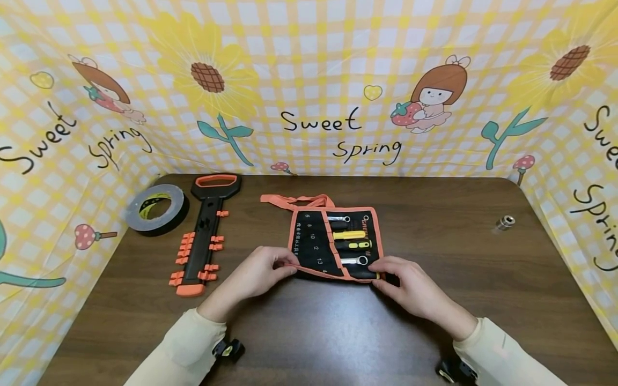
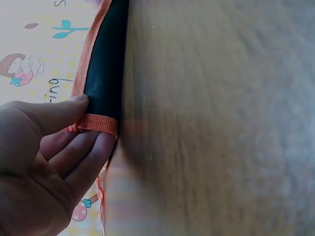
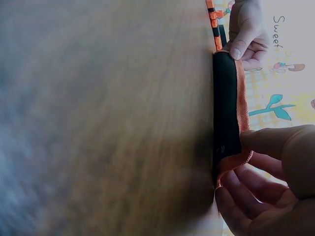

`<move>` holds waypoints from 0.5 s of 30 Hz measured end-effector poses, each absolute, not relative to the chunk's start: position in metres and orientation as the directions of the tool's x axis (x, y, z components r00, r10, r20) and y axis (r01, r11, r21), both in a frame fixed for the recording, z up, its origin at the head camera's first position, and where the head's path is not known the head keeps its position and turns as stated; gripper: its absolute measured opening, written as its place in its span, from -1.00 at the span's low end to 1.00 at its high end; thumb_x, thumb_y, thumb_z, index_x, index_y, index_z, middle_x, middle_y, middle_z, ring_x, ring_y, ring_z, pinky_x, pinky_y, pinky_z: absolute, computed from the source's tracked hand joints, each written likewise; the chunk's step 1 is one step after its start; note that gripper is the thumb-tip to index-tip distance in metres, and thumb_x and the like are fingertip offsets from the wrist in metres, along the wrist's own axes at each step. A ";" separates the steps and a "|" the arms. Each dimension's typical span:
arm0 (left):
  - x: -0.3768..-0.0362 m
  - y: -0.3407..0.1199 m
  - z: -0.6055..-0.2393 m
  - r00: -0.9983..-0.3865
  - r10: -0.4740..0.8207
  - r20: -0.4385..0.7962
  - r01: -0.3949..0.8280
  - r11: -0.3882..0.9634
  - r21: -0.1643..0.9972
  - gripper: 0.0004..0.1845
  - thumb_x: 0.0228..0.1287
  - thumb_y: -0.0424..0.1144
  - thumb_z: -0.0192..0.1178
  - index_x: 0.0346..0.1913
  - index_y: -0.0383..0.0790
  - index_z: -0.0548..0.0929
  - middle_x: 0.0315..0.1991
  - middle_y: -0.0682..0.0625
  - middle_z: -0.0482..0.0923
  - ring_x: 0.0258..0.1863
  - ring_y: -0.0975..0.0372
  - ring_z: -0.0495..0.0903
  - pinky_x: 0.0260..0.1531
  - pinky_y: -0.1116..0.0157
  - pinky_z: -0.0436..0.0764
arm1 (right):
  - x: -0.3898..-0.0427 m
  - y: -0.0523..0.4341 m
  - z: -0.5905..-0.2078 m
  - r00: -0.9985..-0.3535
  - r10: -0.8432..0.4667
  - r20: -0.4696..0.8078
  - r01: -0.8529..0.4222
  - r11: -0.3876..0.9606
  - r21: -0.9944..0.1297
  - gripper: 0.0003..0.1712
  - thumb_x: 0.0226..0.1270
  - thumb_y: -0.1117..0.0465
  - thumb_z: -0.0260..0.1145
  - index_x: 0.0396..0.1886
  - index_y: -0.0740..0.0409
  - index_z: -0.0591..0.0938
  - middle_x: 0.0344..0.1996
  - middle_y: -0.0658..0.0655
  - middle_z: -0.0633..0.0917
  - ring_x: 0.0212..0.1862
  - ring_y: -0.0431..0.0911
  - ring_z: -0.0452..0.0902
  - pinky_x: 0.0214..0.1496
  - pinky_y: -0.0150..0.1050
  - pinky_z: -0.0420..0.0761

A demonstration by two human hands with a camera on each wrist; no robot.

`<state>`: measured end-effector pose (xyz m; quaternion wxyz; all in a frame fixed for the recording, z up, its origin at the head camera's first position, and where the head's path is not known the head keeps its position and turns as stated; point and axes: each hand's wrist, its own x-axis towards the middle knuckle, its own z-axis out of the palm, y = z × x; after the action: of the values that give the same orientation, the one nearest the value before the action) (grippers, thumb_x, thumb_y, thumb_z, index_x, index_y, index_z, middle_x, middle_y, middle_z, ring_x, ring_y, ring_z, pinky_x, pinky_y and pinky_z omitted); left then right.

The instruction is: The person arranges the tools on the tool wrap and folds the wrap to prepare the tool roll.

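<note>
A black fabric tool pouch (image 1: 309, 241) with orange trim lies spread on the table, its near edge lifted. My left hand (image 1: 263, 271) pinches the near left corner; in the left wrist view the thumb presses the orange border from above, other fingers behind. At the near right corner, my right hand (image 1: 410, 284) pinches the trim between thumb and fingers, as the right wrist view shows. Pockets hold two wrenches, the nearer wrench (image 1: 357, 260) larger, a yellow handle (image 1: 350, 235) and a black-and-yellow handle (image 1: 359, 245). Another yellow tip shows by my right fingers.
Left of the pouch lies a black rack with orange clips (image 1: 210, 230), and beyond it a roll of tape (image 1: 156, 209). A small metal socket (image 1: 506, 222) stands far right. An orange strap (image 1: 309, 201) trails behind the pouch. Patterned cloth (image 1: 309, 69) walls the table's back and sides.
</note>
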<state>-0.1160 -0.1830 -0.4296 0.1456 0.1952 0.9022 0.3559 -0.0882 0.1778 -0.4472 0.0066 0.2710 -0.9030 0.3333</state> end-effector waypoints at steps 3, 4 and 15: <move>-0.118 -0.181 -0.429 -0.888 0.440 -0.133 0.226 0.670 0.707 -0.92 0.50 -0.28 0.37 -0.16 -0.02 0.83 -0.30 0.15 0.74 -0.33 0.31 0.60 -0.26 0.34 0.60 | -0.089 0.178 -0.446 -0.853 -0.489 0.182 -0.488 0.625 -0.610 -0.71 0.38 0.32 0.54 0.07 0.11 0.83 0.01 0.01 0.80 -0.03 -0.11 0.71 0.06 -0.09 0.74; -0.119 -0.181 -0.430 -0.891 0.434 -0.134 0.219 0.669 0.711 -0.92 0.49 -0.29 0.38 -0.16 -0.03 0.83 -0.30 0.14 0.74 -0.33 0.31 0.61 -0.26 0.34 0.61 | -0.089 0.178 -0.446 -0.853 -0.490 0.180 -0.487 0.623 -0.611 -0.70 0.37 0.32 0.55 0.07 0.12 0.83 0.00 0.00 0.78 -0.06 -0.13 0.68 0.02 -0.12 0.72; -0.123 -0.178 -0.431 -0.915 0.368 -0.165 0.135 0.665 0.734 -0.93 0.47 -0.32 0.39 -0.15 -0.07 0.83 -0.28 0.08 0.74 -0.31 0.27 0.64 -0.27 0.32 0.65 | -0.098 0.174 -0.445 -0.851 -0.483 0.208 -0.501 0.627 -0.596 -0.80 0.41 0.32 0.52 -0.01 0.13 0.85 -0.11 -0.01 0.83 -0.09 -0.13 0.76 0.01 -0.11 0.73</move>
<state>-0.1233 -0.1781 -0.4311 0.1514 0.1398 0.8999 0.3844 -0.0976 0.1743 -0.4448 0.0138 0.2729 -0.9018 0.3349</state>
